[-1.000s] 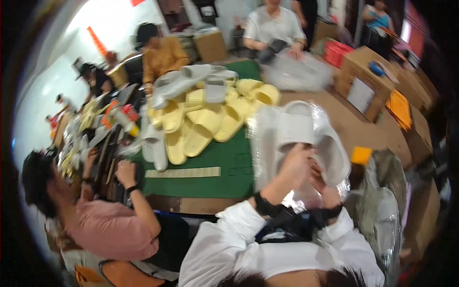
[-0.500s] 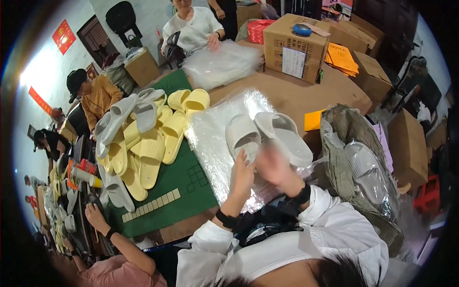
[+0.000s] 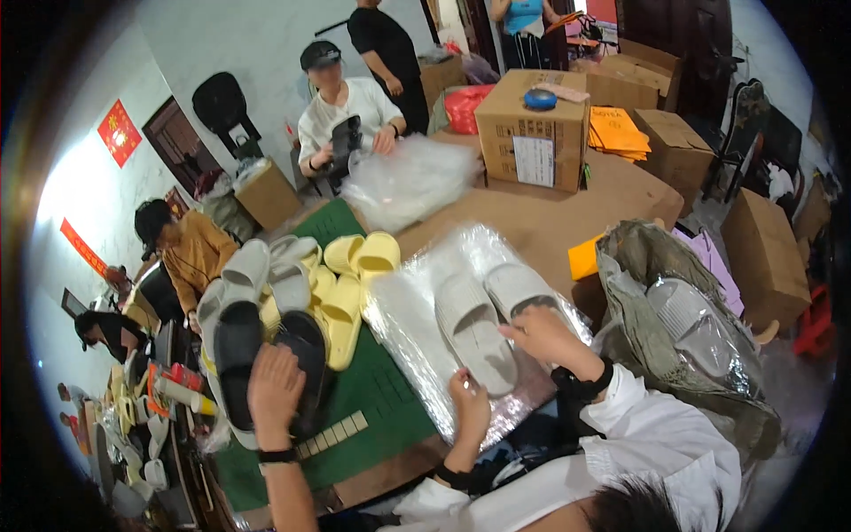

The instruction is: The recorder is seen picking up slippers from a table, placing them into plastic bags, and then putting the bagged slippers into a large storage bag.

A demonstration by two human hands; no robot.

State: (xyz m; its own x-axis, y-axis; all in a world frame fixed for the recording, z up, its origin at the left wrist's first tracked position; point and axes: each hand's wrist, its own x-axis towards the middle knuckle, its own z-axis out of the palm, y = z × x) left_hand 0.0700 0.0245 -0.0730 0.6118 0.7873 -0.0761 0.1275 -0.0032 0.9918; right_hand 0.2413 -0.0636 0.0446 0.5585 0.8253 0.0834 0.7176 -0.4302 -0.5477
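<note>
Two light grey slide slippers, a left one (image 3: 476, 332) and a right one (image 3: 523, 288), lie side by side on a stack of clear plastic bags (image 3: 403, 310). My left hand (image 3: 470, 410) has its fingers curled closed beside the left slipper's heel; what they pinch is hidden. My right hand (image 3: 551, 341) closes over the right slipper's heel end and covers it, the thumb reaching toward the left slipper. A co-worker's hand (image 3: 275, 381) rests by a pair of black slippers (image 3: 239, 363) to my left.
Yellow slippers (image 3: 341, 310) and grey ones pile on the green mat (image 3: 381, 412). A woven sack (image 3: 620, 266) holding bagged grey slippers stands at right. Farther back are a carton (image 3: 532, 124), orange sheets (image 3: 618, 133) and a person (image 3: 341, 120) with clear plastic bags (image 3: 408, 182).
The grey slippers have turned, heels toward me, and my hands have moved apart, the right one farther right. A co-worker's arm has brought black slippers onto the pile at left.
</note>
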